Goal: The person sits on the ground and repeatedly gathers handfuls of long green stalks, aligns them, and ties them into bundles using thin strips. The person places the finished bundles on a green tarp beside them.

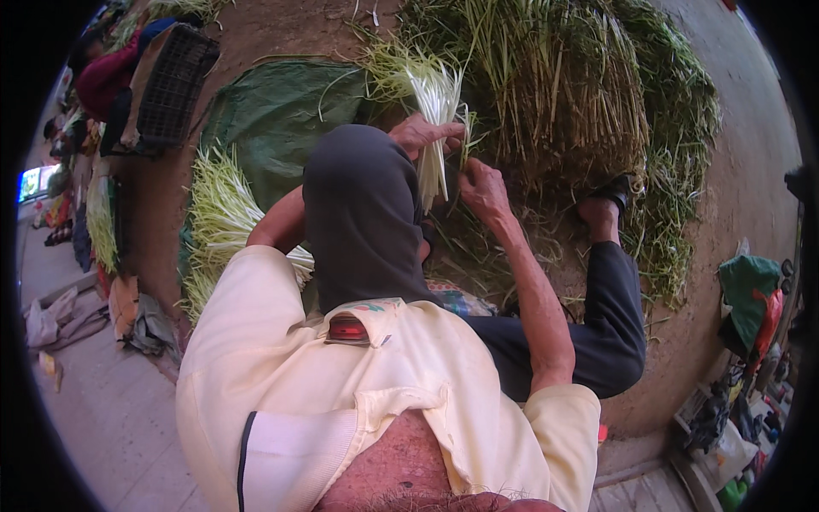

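A bunch of long stalks with white stems and yellow-green tips [436,96] is gripped by my left hand [422,136], just beyond my raised knee. The white ends hang down past the fingers, and the knee hides the wrist. Close on the right, the fingers of my right hand [481,185] are pinched together on a thin green stalk [468,137] that rises beside the bunch. Past that hand lies a large stack of leafy stalks with brown stems [563,96]. More pale stalks [224,198] are piled by my left elbow.
A green woven plastic sheet [275,115] covers the floor ahead on the left. Loose green leaves [672,211] litter the right side around my foot. A black plastic crate [176,83] stands at the upper left by another person [109,77]. Bags [748,294] lie at the far right.
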`<action>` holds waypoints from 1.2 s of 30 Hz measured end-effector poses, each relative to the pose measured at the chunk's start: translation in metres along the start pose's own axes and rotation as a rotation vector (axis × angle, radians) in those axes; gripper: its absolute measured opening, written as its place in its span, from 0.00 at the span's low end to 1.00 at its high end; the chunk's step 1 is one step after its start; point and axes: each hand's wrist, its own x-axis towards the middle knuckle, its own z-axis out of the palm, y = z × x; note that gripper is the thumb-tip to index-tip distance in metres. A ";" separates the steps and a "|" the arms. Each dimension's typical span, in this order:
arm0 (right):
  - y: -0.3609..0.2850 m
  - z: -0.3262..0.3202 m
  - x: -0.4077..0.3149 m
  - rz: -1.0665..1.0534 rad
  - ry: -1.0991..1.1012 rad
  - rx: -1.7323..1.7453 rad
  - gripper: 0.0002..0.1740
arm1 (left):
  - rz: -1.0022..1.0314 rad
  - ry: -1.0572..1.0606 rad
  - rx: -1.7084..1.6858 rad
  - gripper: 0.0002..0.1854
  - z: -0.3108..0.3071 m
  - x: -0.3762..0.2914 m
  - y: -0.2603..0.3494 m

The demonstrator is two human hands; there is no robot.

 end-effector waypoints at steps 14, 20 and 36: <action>-0.029 -0.004 -0.004 0.000 -0.009 -0.063 0.13 | 0.005 0.094 0.119 0.20 -0.014 -0.003 -0.008; -0.038 -0.008 -0.005 -0.036 -0.076 -0.153 0.14 | 0.023 0.075 0.222 0.16 -0.014 0.006 -0.009; -0.027 -0.009 -0.002 -0.063 -0.166 0.110 0.21 | 0.125 0.087 0.189 0.15 0.007 -0.017 0.007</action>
